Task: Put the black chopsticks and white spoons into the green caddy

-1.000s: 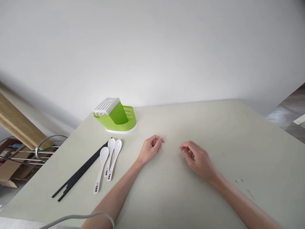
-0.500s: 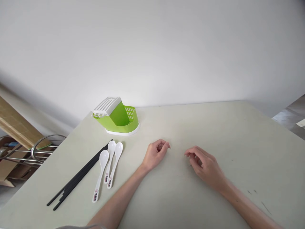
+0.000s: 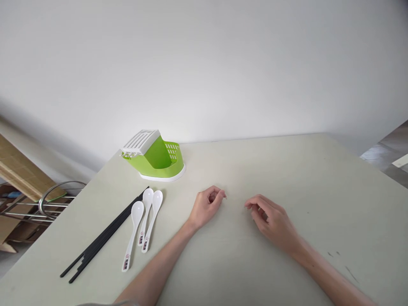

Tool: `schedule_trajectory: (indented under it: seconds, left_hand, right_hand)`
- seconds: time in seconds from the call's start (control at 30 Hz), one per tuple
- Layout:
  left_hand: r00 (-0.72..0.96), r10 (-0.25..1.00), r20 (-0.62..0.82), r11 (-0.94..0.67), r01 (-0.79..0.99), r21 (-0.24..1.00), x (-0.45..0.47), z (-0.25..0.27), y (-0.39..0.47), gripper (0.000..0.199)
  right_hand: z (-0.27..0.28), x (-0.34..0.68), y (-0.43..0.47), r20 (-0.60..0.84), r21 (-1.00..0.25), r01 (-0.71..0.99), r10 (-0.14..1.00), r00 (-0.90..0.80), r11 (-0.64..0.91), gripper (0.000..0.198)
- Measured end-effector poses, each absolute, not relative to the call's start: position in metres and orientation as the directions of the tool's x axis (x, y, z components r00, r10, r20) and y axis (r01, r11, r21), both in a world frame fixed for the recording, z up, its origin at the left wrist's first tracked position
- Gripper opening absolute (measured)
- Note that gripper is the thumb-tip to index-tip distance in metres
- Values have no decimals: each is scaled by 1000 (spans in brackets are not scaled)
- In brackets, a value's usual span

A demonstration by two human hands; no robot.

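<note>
On the table rests my left hand (image 3: 207, 206), fingers curled in toward the thumb and nothing in them. My right hand (image 3: 269, 216) lies a short way to its right, also loosely closed and holding nothing. Left of my left forearm are three white spoons (image 3: 135, 219), bowls pointing away from me and printed marks on their handles. Beside them, several black chopsticks (image 3: 106, 233) lie in a slanting bundle. A green cutlery holder (image 3: 159, 163) with a slotted white top and white base stands farther back, touched by neither hand.
The pale table (image 3: 242, 263) meets a plain white wall (image 3: 223, 68) at its back edge. Off the left side are a metal rack (image 3: 28, 210), a wooden board (image 3: 25, 170) and cardboard boxes. Dark scratches mark the tabletop at right.
The whole view has shifted slightly, so things appear a little farther left. Both hands keep their curled pose, and the spoons, chopsticks and holder stay where they were on the table.
</note>
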State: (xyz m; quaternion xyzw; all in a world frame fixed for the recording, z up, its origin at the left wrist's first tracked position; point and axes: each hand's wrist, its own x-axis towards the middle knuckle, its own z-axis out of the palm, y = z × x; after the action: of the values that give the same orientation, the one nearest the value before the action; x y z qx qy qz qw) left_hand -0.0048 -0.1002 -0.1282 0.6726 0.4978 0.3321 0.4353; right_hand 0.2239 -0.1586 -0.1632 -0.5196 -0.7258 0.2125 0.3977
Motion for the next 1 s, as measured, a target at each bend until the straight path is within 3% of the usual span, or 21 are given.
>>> schedule_trajectory:
  seconds: [0.73,0.87,1.0]
  left_hand:
    - [291,952,95,-217,420,881,-4,-128,-100,41]
    - [232,945,231,-322,529,785,-23,-99,-103,36]
    - [41,843,536,-391,732,558,-73,-50,-87,32]
  right_hand:
    - [-163,227,-153,374,-760,535,922,-103,369,20]
    - [-165,229,-151,386,-774,509,918,-91,376,19]
    - [-167,229,-151,391,-777,497,915,-98,386,19]
